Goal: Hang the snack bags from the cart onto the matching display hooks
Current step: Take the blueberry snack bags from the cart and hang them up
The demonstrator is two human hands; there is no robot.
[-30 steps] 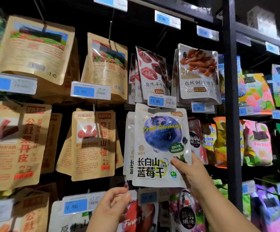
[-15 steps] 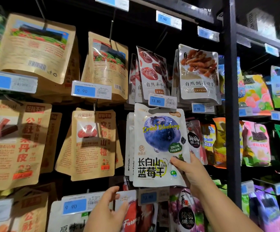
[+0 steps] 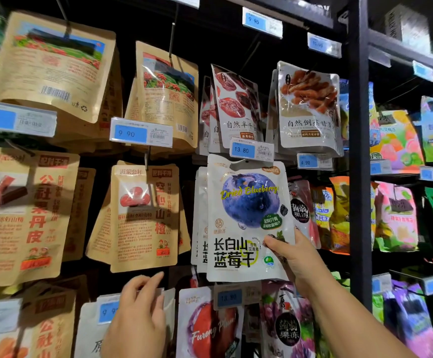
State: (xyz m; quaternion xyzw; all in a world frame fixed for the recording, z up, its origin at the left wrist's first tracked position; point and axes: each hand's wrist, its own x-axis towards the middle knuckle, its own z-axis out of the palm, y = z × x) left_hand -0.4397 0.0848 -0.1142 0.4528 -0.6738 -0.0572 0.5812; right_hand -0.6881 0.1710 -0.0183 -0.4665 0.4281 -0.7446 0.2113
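Under the 13.80 price tag [image 3: 251, 150]: dried blueberry bag [image 3: 246, 218], a glossy white flat pouch with rounded corners, in front of a stack of like pouches.
Right hand [image 3: 295, 257]: pinches the bag's lower right corner, thumb on the front.
Left hand [image 3: 137, 313]: fingers loose and straight, resting on a lower 9.90 tag [image 3: 106, 312].
Left edge: matte kraft hawthorn pouches [image 3: 143, 218] just beside.
Right edge: black upright post [image 3: 360, 151] near.
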